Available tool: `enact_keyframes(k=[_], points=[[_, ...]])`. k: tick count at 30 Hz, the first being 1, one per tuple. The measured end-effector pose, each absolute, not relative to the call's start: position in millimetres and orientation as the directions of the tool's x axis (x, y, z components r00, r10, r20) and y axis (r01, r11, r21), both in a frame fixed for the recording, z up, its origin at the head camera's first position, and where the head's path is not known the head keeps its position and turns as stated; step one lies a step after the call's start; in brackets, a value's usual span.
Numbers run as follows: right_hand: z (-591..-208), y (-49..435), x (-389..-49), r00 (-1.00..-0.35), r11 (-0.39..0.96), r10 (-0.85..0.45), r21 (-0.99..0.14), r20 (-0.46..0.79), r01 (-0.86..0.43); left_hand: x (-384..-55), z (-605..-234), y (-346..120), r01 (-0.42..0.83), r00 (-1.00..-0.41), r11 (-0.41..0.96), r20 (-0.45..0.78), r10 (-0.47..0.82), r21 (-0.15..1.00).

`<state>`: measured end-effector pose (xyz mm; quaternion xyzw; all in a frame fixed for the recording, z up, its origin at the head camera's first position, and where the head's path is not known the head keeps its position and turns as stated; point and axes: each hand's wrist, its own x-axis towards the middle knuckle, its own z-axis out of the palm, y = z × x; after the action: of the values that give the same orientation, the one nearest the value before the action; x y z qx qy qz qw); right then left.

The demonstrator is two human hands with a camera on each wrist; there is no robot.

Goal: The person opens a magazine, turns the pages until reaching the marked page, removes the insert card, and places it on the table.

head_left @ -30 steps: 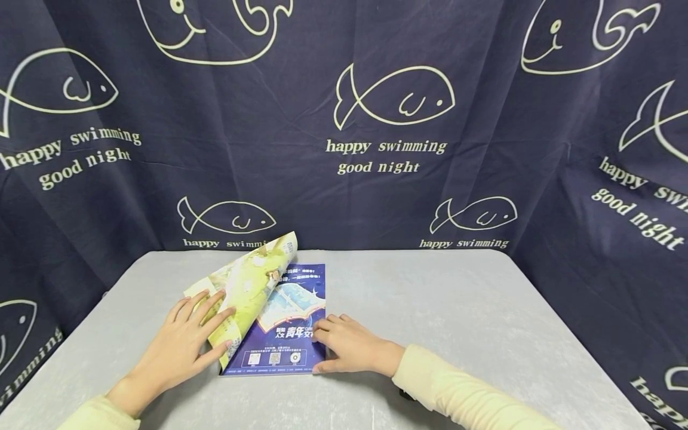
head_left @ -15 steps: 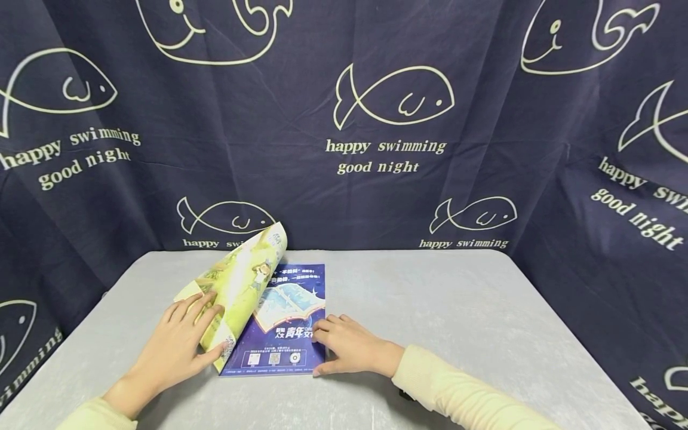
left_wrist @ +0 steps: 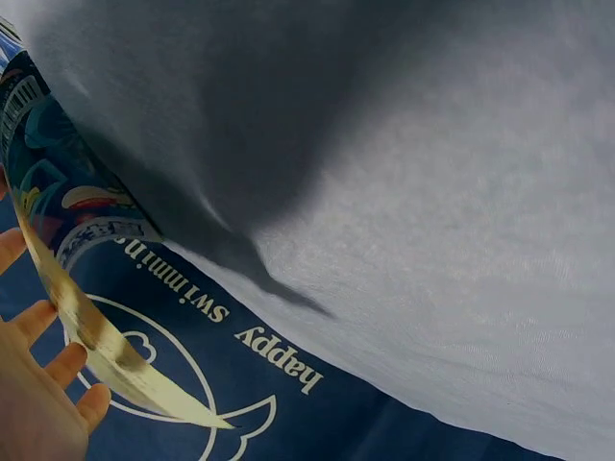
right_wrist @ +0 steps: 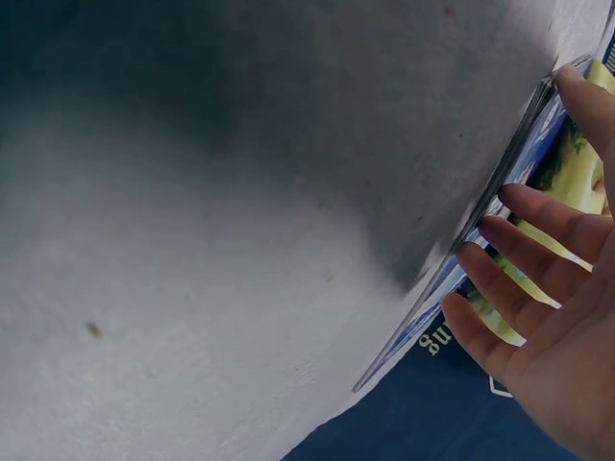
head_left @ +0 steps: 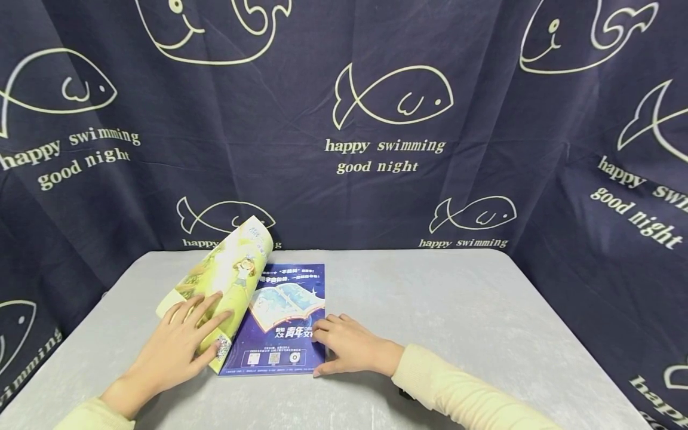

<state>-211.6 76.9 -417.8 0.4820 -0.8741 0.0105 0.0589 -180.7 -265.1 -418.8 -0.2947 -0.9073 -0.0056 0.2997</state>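
A magazine lies on the table, its dark blue page (head_left: pixel 290 301) with an open-book picture facing up. The yellow-green cover (head_left: pixel 236 280), printed with a small figure, curves up and over to the left, its far corner raised. My left hand (head_left: pixel 174 343) presses on this cover with spread fingers, the thumb near a QR code. In the left wrist view the fingers (left_wrist: pixel 67 365) lie against the cover's pale face, and its other side shows dark, colourful print. My right hand (head_left: pixel 349 343) rests at the magazine's right edge (right_wrist: pixel 423 312), fingertips touching it and thumb by the near corner.
The grey table (head_left: pixel 430 310) extends to both sides of the magazine. A dark blue curtain (head_left: pixel 376 203) with white fish drawings and lettering hangs behind and around it. A small black object (head_left: pixel 406 394) shows under the right sleeve.
The yellow-green cover has swung further left with my left hand, which shifted slightly left. More of the blue page shows. My right hand stays where it was.
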Motion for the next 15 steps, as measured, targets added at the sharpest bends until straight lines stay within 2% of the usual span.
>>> enact_keyframes(k=[15], points=[[-415.6,75.5,-210.8,-0.546,0.551,-0.834,0.055,0.085,-0.833,-176.2,-427.1,-271.9,0.541,-0.707,0.827,0.45,0.545,-0.153]])
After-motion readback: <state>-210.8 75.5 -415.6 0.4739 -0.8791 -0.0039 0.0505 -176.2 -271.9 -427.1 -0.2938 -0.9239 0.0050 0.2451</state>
